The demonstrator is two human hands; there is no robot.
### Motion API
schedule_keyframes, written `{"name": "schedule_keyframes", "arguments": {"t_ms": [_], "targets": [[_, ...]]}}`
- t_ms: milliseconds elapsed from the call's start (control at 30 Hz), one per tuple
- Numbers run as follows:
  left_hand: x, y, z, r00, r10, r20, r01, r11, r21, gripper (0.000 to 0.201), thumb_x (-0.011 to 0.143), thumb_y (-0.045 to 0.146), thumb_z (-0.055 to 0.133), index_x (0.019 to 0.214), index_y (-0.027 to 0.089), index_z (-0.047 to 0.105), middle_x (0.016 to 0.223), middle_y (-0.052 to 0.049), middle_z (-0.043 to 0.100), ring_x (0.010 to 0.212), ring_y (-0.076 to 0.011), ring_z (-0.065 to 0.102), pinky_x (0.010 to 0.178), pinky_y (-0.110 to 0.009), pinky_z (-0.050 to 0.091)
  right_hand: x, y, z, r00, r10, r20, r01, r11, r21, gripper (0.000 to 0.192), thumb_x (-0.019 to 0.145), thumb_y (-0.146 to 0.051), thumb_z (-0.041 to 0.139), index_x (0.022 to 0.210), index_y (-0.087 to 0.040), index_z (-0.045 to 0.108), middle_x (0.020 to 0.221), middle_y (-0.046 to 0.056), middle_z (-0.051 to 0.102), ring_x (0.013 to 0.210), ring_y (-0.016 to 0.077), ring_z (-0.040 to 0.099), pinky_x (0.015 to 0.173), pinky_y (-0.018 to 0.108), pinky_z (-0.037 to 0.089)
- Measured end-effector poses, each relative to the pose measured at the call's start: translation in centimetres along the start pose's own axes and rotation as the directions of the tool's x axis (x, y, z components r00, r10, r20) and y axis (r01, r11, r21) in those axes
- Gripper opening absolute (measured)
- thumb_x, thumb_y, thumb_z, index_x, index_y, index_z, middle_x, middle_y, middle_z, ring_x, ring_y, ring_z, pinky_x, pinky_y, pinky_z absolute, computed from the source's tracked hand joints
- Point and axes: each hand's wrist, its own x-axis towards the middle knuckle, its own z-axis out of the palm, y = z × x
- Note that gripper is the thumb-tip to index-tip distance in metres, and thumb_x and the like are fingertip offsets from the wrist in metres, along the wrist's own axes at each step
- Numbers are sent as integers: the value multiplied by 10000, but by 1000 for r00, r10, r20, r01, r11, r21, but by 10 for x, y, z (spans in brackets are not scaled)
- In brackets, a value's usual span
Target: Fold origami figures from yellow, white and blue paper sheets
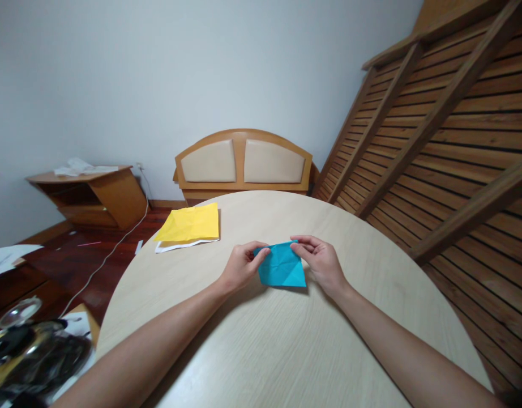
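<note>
Two hands pinching blue paper (282, 271) on desk (286, 340): left hand (240, 267) and right hand (320, 262) gripping its top corners, mid-fold; next crease needs aligned edges.

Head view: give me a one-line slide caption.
Both hands, left hand and right hand, pinch a folded blue paper on a round table; yellow paper lies beyond.

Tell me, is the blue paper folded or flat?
Folded. The blue paper shows creases and a slanted edge, and the left hand and right hand pinch its top corners on the table.
</note>
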Motion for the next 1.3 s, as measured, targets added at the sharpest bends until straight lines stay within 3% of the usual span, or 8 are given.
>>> {"name": "schedule_keyframes", "arguments": {"t_ms": [233, 467, 1033, 1300], "targets": [[1, 3, -2, 1000, -8, 7, 8, 1000, 13, 312, 909, 386, 574, 931, 131, 752, 795, -69, 753, 642, -155, 635, 557, -240, 478, -1, -3, 2, 1000, 19, -19, -19, 999, -27, 401, 685, -539, 810, 835, -170, 763, 792, 83, 773, 680, 210, 710, 618, 317, 588], [3, 16, -3, 999, 27, 18, -27, 1000, 8, 264, 905, 353, 585, 882, 147, 748, 838, -69, 765, 737, -167, 682, 676, -254, 532, -5, -10, 7, 997, 71, 28, -72, 997, 30, 387, 642, -520, 836, 821, -180, 788, 798, 78, 774, 694, 202, 695, 632, 308, 563], [0, 22, 2, 997, -51, 57, 46, 996, 76, 265, 877, 354, 555, 799, 135, 681, 708, -36, 675, 630, -138, 573, 584, -241, 426, -13, -21, 14, 985, 102, 136, -112, 991, 72, 252, 701, -433, 803, 753, -190, 763, 719, 23, 713, 648, 147, 591, 615, 275, 464], [1, 22, 1, 991, -103, 81, 104, 995, -7, 312, 883, 420, 574, 786, 140, 674, 715, -40, 664, 647, -146, 565, 585, -248, 417, -9, -20, 10, 992, 107, 62, -113, 989, 95, 279, 681, -447, 812, 725, -184, 731, 694, 14, 677, 634, 146, 557, 599, 271, 433]]}}
